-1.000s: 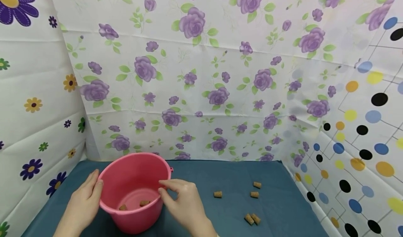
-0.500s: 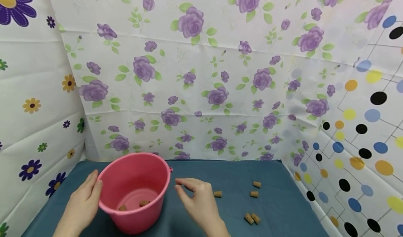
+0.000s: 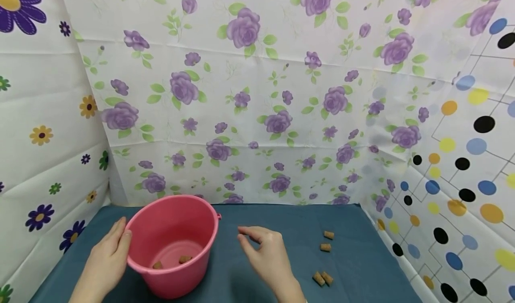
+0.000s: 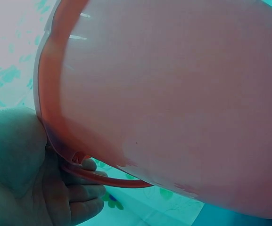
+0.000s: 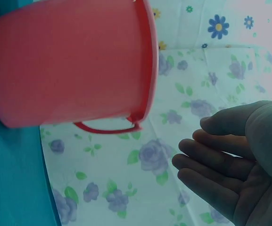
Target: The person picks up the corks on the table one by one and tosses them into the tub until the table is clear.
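A pink bucket [image 3: 177,280] stands on the blue cloth at the left in the head view. Two corks, a cork [image 3: 185,259] and a second cork [image 3: 157,265], lie inside on its bottom. My left hand [image 3: 106,254] rests against the bucket's left side, its fingers extended along the outer wall below the rim [image 4: 51,75]. To the right of the bucket, apart from it, is my right hand [image 3: 269,256]; its palm [image 5: 253,188] shows nothing held, and its fingers are loosely bent.
Farther right on the blue cloth [image 3: 362,271] lie several corks: a back pair [image 3: 328,235] and two side by side [image 3: 318,279] nearer the front. Floral sheets [image 3: 257,93] hang behind and at both sides. The bucket's handle [image 5: 107,130] hangs against its far side.
My right hand has left the bucket's right rim and moved rightward over the cloth, now covering one cork from view. The left hand and the bucket have stayed put.
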Motion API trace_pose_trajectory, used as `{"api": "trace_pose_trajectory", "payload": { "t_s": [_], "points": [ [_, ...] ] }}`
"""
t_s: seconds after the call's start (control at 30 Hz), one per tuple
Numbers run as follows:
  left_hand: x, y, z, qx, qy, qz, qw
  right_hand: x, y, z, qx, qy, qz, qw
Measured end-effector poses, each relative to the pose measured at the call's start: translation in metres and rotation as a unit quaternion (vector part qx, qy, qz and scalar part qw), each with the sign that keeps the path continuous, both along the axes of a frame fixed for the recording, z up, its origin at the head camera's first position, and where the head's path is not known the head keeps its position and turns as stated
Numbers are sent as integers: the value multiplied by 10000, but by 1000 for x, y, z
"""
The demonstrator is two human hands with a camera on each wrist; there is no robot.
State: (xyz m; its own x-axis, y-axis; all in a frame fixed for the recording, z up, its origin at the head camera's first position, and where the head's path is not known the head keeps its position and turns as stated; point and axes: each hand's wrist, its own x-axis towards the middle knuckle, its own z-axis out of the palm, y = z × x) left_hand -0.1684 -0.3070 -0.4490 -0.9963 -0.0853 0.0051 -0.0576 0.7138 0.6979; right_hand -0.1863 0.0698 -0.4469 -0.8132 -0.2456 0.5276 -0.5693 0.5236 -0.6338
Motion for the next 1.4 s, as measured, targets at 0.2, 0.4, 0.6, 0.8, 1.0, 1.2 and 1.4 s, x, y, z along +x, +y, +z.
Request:
{"api": "trace_pose_trajectory", "payload": {
  "t_s": [0.2, 0.4, 0.6, 0.8, 1.0, 1.2, 1.4],
  "points": [
    [0, -1, 0, -1, -50, 27, 10000, -1, 12, -5, 316, -57, -126, 9994],
    [1, -3, 0, 16, -75, 35, 10000, -2, 24, -8, 584, -29, -233, 9980],
    [1, -3, 0, 18, -132, 39, 9999, -3, 38, -11, 811, -132, -284, 9962],
    [1, -3, 1, -4, -124, 49, 9999, -4, 53, -20, 1226, -304, -325, 9915],
    [1, -2, 1, 19, -46, 34, 10000, -6, 71, -33, 1465, -569, -409, 9867],
    [0, -1, 0, 8, 70, -8, 10000, -4, 87, -43, 1635, -831, -428, 9821],
    [1, -1, 0, 9, 60, -11, 10000, -3, 104, -53, 1726, -1062, -642, 9771]
  ]
}}
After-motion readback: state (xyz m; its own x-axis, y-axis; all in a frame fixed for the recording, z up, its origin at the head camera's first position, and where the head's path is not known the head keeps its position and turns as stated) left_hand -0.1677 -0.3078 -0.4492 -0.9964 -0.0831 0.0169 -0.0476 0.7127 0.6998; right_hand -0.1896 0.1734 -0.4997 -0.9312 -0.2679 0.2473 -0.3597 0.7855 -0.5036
